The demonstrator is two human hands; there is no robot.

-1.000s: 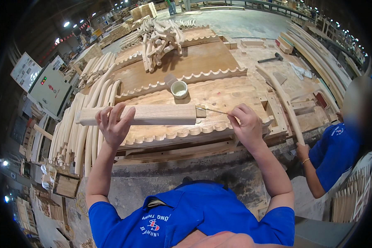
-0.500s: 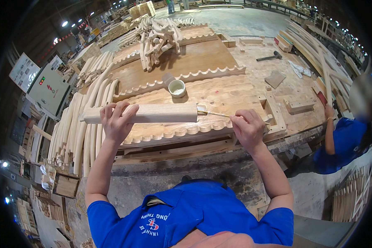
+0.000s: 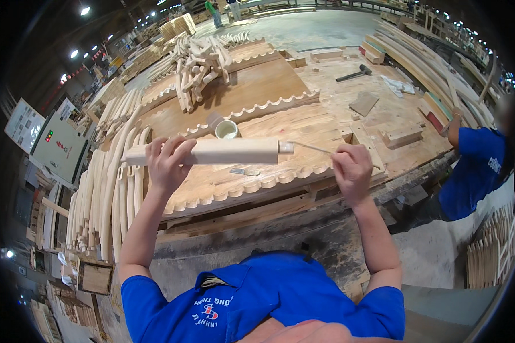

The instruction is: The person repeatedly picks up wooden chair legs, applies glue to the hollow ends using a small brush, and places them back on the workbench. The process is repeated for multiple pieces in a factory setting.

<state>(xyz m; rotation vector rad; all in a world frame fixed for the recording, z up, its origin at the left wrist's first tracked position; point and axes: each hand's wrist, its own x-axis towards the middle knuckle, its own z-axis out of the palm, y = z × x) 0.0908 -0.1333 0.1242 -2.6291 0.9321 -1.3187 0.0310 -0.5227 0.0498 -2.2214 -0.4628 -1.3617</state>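
My left hand [image 3: 169, 163] is wrapped round a pale wooden leg-like piece [image 3: 234, 151], held level above the workbench. A short tenon [image 3: 285, 147] sticks out of its right end. Between the closed fingers of my right hand [image 3: 352, 171] is a thin brush [image 3: 312, 147], its tip at the tenon. Whether the tip touches the wood is hard to tell. Behind the wooden piece stands a small cup [image 3: 227, 130] with pale, glue-like contents. A flat metal scraper [image 3: 245, 171] lies on the bench just below the piece.
Scalloped wooden rails [image 3: 269, 108] run across the bench, with a heap of curved wooden parts [image 3: 200, 66] at the back. Long slats [image 3: 100, 194] are stacked at left. A hammer [image 3: 355, 73], cloth [image 3: 397, 86] and wooden block [image 3: 401, 136] lie right, near a co-worker in blue [image 3: 478, 166].
The view has shifted, so the bench sits further left. My right hand has moved a little away from the left, the brush now slanting more. The scraper has come into sight below the wooden piece.
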